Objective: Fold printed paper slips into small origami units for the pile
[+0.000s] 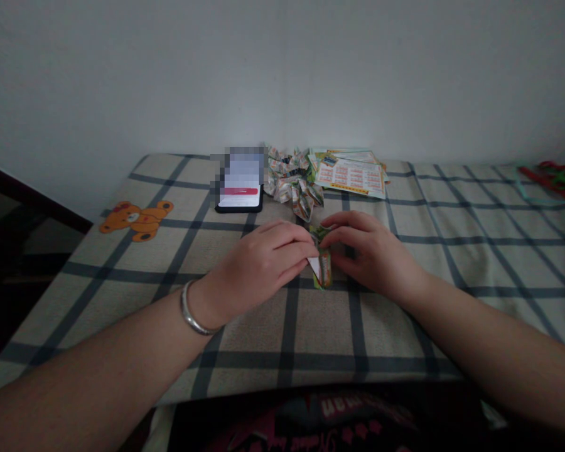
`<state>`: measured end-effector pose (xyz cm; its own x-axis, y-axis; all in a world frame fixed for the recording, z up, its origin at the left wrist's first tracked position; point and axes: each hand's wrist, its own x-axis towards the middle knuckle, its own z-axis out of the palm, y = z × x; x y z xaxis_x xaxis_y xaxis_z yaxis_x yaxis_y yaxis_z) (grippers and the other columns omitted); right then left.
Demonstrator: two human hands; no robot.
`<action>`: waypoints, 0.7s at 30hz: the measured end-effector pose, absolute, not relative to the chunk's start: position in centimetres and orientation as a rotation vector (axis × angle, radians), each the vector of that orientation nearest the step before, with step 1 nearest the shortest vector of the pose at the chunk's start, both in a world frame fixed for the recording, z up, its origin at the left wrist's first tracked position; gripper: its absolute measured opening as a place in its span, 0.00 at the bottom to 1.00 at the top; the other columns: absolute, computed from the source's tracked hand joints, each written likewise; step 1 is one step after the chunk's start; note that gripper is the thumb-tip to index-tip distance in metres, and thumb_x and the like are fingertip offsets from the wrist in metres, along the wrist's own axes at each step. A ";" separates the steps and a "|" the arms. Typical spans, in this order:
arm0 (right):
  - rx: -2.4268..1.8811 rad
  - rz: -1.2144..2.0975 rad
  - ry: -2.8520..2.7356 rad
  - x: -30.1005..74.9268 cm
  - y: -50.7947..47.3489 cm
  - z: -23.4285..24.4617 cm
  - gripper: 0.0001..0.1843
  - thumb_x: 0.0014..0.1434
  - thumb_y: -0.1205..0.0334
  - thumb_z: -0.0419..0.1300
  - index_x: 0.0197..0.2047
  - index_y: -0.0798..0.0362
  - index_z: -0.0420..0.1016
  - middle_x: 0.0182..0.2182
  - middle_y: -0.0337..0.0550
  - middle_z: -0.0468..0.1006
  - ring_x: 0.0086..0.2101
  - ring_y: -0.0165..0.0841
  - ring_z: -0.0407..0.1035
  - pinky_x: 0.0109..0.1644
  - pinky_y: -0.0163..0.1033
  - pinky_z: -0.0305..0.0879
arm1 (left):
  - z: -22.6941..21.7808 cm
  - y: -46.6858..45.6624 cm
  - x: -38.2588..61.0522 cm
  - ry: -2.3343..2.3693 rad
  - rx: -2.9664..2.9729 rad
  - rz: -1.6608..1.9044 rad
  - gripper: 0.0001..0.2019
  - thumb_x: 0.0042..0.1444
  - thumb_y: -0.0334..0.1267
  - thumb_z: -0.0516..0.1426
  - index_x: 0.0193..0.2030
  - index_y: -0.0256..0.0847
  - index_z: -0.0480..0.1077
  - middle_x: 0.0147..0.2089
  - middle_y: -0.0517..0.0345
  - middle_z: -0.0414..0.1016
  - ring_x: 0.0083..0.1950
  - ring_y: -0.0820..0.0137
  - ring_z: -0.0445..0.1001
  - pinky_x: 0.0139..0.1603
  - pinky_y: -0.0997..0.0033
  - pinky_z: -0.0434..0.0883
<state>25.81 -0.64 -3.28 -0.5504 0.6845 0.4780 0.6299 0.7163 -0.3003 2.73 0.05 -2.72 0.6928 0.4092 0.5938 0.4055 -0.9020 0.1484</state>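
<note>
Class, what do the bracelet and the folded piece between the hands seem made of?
Bracelet: probably metal, polished; its silvery surface catches light.
Folded piece: likely printed paper, finish unclear; it shows straight folds and a plain white patch.

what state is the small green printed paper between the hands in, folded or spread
Folded: the small green printed paper shows a slanted white flap beside its printed side, between the left hand and right hand.

Looks like a home, judging by the checked, cloth-covered worktop (245, 342), the orange cartoon bear (139, 218) on it, the plain pale wall (282, 75) right behind, and the lit phone (239, 182) lying near that wall.
</note>
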 end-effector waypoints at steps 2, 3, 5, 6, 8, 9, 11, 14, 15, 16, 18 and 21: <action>-0.996 0.136 -2.334 25.8 -0.7 -3.3 0.09 0.55 0.69 0.63 0.41 0.49 0.74 0.50 0.44 0.73 0.49 0.38 0.70 0.52 0.46 0.69 | -2.6 0.0 2.8 0.669 2.932 1.005 0.06 0.60 0.29 0.57 0.43 0.37 0.74 0.42 0.54 0.74 0.44 0.68 0.71 0.49 0.65 0.72; -0.994 0.138 -2.327 25.8 -0.7 -3.3 0.09 0.56 0.69 0.63 0.40 0.49 0.74 0.50 0.44 0.73 0.49 0.38 0.70 0.52 0.45 0.70 | -2.6 0.0 2.9 0.665 2.952 1.003 0.06 0.60 0.29 0.57 0.43 0.37 0.74 0.41 0.54 0.74 0.44 0.68 0.70 0.48 0.64 0.72; -0.986 0.144 -2.326 25.8 -0.7 -3.4 0.08 0.56 0.69 0.63 0.40 0.49 0.74 0.50 0.45 0.73 0.49 0.38 0.70 0.52 0.45 0.70 | -2.5 -0.1 2.9 0.675 2.985 1.005 0.06 0.60 0.29 0.57 0.42 0.37 0.74 0.40 0.54 0.74 0.42 0.67 0.70 0.46 0.65 0.71; -0.982 0.144 -2.327 25.8 -0.7 -3.4 0.09 0.55 0.69 0.63 0.40 0.49 0.73 0.50 0.45 0.73 0.49 0.38 0.70 0.52 0.45 0.69 | -2.5 -0.2 2.8 0.684 3.001 1.004 0.06 0.60 0.29 0.57 0.42 0.37 0.74 0.39 0.54 0.73 0.42 0.67 0.70 0.45 0.65 0.71; -0.980 0.146 -2.330 25.8 -0.6 -3.4 0.11 0.55 0.71 0.62 0.41 0.49 0.73 0.51 0.45 0.73 0.50 0.37 0.69 0.53 0.44 0.69 | -2.4 -0.2 2.8 0.700 3.036 0.993 0.05 0.60 0.29 0.57 0.39 0.37 0.74 0.38 0.54 0.74 0.41 0.67 0.70 0.45 0.65 0.71; -0.980 0.148 -2.325 25.8 -0.6 -3.4 0.12 0.55 0.72 0.61 0.42 0.50 0.73 0.51 0.45 0.72 0.51 0.37 0.69 0.54 0.44 0.68 | -2.4 -0.2 2.7 0.711 3.052 0.979 0.05 0.60 0.30 0.57 0.39 0.37 0.74 0.38 0.55 0.74 0.41 0.67 0.70 0.45 0.65 0.71; -0.971 0.159 -2.301 25.7 -0.6 -3.3 0.15 0.56 0.75 0.59 0.44 0.50 0.73 0.51 0.46 0.72 0.51 0.36 0.69 0.55 0.43 0.68 | -2.3 -0.2 2.7 0.750 3.079 0.941 0.04 0.60 0.31 0.57 0.38 0.38 0.74 0.38 0.55 0.74 0.41 0.66 0.70 0.45 0.64 0.71; -0.920 0.190 -2.278 25.7 -0.7 -3.0 0.15 0.57 0.75 0.57 0.45 0.51 0.73 0.50 0.47 0.72 0.51 0.35 0.69 0.55 0.42 0.67 | -2.3 -0.2 2.7 0.808 3.103 0.925 0.04 0.59 0.31 0.57 0.38 0.39 0.73 0.38 0.56 0.75 0.41 0.65 0.70 0.44 0.62 0.71; -0.897 0.201 -2.277 25.7 -0.8 -2.8 0.13 0.58 0.74 0.57 0.45 0.51 0.73 0.50 0.47 0.72 0.51 0.35 0.69 0.55 0.42 0.67 | -2.2 -0.2 2.7 0.818 3.107 0.938 0.04 0.59 0.31 0.57 0.38 0.39 0.73 0.38 0.56 0.75 0.41 0.65 0.70 0.45 0.62 0.71; -0.872 0.214 -2.276 25.7 -0.9 -2.6 0.11 0.60 0.71 0.58 0.45 0.51 0.73 0.50 0.47 0.72 0.51 0.35 0.68 0.55 0.42 0.67 | -2.2 -0.2 2.7 0.823 3.112 0.956 0.04 0.58 0.31 0.57 0.38 0.39 0.73 0.38 0.56 0.76 0.42 0.65 0.71 0.45 0.62 0.70; -0.823 0.252 -2.270 25.7 -1.1 -2.3 0.08 0.62 0.66 0.58 0.45 0.51 0.73 0.49 0.48 0.72 0.51 0.35 0.68 0.55 0.43 0.67 | -2.1 -0.2 2.6 0.834 3.123 0.982 0.04 0.58 0.30 0.56 0.38 0.39 0.72 0.40 0.57 0.76 0.43 0.64 0.71 0.46 0.61 0.70; -0.747 0.277 -2.251 25.8 -1.3 -1.9 0.11 0.61 0.59 0.61 0.46 0.51 0.72 0.49 0.48 0.72 0.51 0.37 0.68 0.56 0.45 0.67 | -1.9 -0.4 2.5 0.917 3.145 0.986 0.03 0.59 0.31 0.56 0.37 0.40 0.71 0.38 0.58 0.77 0.43 0.63 0.72 0.46 0.60 0.69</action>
